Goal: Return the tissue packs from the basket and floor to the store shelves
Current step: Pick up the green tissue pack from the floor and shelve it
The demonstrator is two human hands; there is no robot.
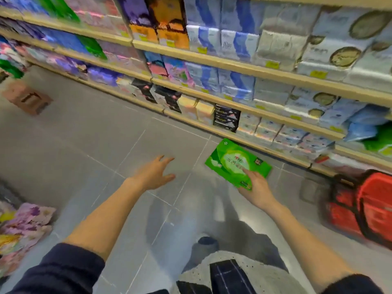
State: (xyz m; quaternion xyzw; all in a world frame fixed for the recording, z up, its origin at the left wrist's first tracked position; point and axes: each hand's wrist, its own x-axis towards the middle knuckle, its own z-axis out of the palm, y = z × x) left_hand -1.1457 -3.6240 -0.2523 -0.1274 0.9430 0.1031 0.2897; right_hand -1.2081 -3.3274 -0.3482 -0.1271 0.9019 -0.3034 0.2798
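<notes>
- In the aisle by the shelves [212, 59], my right hand [255, 188] grips the green tissue pack [235, 163]; left hand [153, 174] is spread, empty.
- Mid-carry I'd say, next up: finding its matching green row.

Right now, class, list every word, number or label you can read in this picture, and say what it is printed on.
Nothing reads clearly.
White lettering on the green tissue pack in the right hand: blurred.
Print on the yellow shelf tags: too small.
Dark mark on the cardboard box: unreadable.
</notes>
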